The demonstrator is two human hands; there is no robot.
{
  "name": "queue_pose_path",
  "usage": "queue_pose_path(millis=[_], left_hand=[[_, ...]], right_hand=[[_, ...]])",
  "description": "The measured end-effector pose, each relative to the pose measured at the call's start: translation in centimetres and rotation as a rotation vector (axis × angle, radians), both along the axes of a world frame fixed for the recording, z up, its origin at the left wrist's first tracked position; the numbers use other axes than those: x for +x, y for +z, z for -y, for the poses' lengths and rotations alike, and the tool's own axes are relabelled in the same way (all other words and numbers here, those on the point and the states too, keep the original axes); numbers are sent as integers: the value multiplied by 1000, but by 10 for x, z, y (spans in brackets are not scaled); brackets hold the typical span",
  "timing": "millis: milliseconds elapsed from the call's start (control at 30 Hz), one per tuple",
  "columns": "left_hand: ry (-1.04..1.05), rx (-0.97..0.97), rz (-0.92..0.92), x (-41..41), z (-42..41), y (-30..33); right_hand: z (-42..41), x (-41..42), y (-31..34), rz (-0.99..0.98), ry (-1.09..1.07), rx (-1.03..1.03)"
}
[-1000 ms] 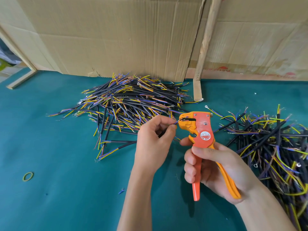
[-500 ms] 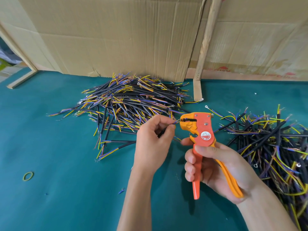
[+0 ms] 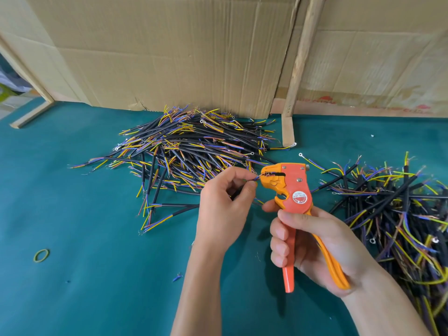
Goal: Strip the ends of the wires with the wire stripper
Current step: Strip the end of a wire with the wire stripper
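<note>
Flat counter (image 3: 84, 287) covered in teal felt-like cloth. On it, at the back centre, a large heap of short black-sheathed cables with yellow, blue and purple cores (image 3: 189, 151), touching the brown cardboard sheet (image 3: 169, 52) standing at the counter's far edge. At the right, a second heap of the same black cables (image 3: 400, 209), well apart from the first. Between the heaps, a pale wooden slat (image 3: 288, 132). Near left, a small yellow-green rubber band (image 3: 41, 255). Beside it, toward centre, a tiny blue wire scrap (image 3: 177, 277).

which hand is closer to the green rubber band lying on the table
Left. The left hand pinches a wire at the wire stripper head, right of and beyond the rubber band; the right hand, gripping the handles, is farther right.
</note>
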State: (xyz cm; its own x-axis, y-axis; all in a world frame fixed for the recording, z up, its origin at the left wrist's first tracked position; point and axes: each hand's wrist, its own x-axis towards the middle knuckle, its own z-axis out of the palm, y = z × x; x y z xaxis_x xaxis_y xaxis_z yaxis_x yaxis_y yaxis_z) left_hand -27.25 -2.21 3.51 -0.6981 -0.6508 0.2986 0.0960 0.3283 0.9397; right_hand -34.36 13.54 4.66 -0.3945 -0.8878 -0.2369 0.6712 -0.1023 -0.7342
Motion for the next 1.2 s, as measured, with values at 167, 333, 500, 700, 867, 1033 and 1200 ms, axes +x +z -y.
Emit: queue_pose_path(millis=[167,333,500,700,867,1033,1200], left_hand=[[3,-5,-6,0,-1,1],[6,-6,-1,-1,-1,0],[5,-2,1,0,-1,0],[-24,62,-4,-1,-2,1],[-11,80,-3,-2,-4,0],[47,95,-54,-3,-1,0],[69,14,-53,-5,-1,-1]], right_hand=[[-2,-2,1,0,-5,-8],[-2,-1,1,4,-1,5],[0,-1,1,-14,-18,35],[4,2,0,-52,-92,52],[1,1,1,-35,-97,28],[-6,-5,2,-13,-88,-68],[-8,-12,-1,-40,-147,-12]])
